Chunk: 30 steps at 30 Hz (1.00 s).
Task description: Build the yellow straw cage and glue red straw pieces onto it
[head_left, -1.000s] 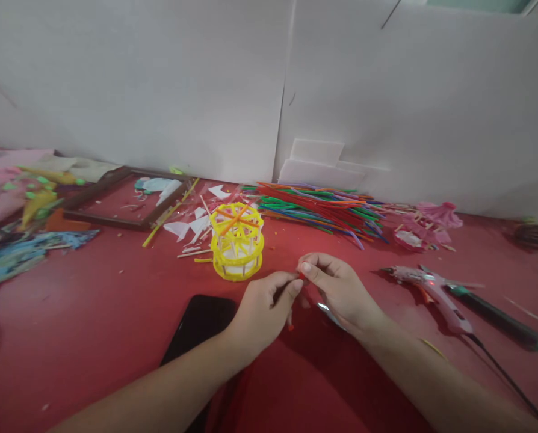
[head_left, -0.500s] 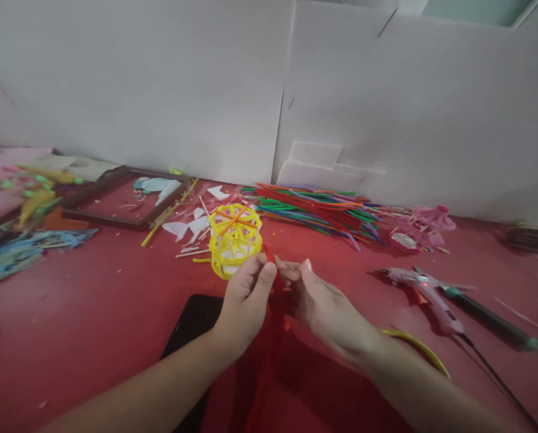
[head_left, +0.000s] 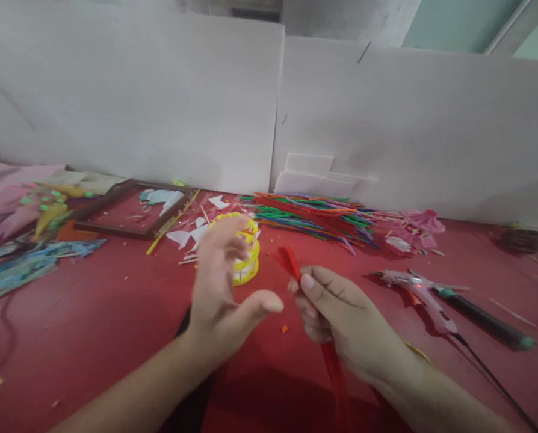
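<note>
Red pipe cleaners (head_left: 336, 376) hang from the closed fingers of my right hand (head_left: 336, 313), their upper ends spreading out above the pinch. My left hand (head_left: 224, 294) is raised with thumb and fingers spread and nothing between them. Behind its fingers stands a yellow tiered ring structure (head_left: 250, 264), partly covered by the hand. A bundle of coloured pipe cleaners (head_left: 314, 216) lies farther back, near the white boards.
A pink glue gun (head_left: 431, 300) and a dark green-ended tool (head_left: 485, 319) lie at right. A brown frame (head_left: 115, 228), white scraps and coloured cloth are at left. A dark flat object (head_left: 190, 403) lies under my left forearm.
My left hand has let go of the red pipe cleaners, opened and moved left over the yellow structure. My right hand has closed on them, and they have shifted right.
</note>
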Tool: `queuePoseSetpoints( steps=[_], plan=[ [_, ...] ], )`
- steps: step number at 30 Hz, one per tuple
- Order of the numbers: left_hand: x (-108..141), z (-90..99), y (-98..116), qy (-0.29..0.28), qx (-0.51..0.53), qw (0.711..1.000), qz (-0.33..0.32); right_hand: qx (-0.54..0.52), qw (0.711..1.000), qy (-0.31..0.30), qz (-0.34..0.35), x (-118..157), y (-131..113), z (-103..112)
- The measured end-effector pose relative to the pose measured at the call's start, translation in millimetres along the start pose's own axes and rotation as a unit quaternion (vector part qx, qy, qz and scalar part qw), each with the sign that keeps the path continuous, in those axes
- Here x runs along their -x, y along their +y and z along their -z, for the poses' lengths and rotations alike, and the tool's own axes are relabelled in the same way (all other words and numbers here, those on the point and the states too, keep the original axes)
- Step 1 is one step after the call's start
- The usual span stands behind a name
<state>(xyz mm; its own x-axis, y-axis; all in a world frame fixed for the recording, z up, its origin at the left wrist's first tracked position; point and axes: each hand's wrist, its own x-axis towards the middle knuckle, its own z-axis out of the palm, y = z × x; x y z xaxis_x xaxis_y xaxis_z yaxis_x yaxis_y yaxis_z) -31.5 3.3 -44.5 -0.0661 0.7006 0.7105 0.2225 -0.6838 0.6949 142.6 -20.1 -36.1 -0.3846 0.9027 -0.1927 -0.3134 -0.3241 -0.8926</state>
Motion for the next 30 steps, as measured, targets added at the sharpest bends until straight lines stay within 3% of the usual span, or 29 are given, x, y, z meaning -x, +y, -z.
queuePoseSetpoints(
  steps=[2,4,7,10,14,19,30],
  plan=[
    [-8,16.7,-18,0.068,-0.058,0.991,-0.101,-0.023,1.0,0.016,-0.001,-6,-1,5],
    [-11,32.7,-42,0.024,-0.135,0.985,-0.106,-0.042,0.999,0.01,-0.013,-15,1,9],
    [-2,45.2,-76,-0.051,-0.222,0.973,-0.032,-0.06,0.997,-0.015,-0.048,-27,8,14],
    [11,40.9,-94,-0.08,-0.194,0.977,0.044,-0.07,0.994,-0.026,-0.078,-33,17,19],
    [17,28.1,-95,-0.086,-0.088,0.986,0.111,-0.067,0.994,-0.025,-0.084,-36,29,24],
    [16,24.8,-85,-0.063,-0.055,0.983,0.164,-0.035,0.996,-0.017,-0.082,-40,39,27],
    [26,29.0,-88,-0.132,-0.052,0.979,0.149,0.005,0.99,0.011,-0.144,-40,42,25]
  ],
)
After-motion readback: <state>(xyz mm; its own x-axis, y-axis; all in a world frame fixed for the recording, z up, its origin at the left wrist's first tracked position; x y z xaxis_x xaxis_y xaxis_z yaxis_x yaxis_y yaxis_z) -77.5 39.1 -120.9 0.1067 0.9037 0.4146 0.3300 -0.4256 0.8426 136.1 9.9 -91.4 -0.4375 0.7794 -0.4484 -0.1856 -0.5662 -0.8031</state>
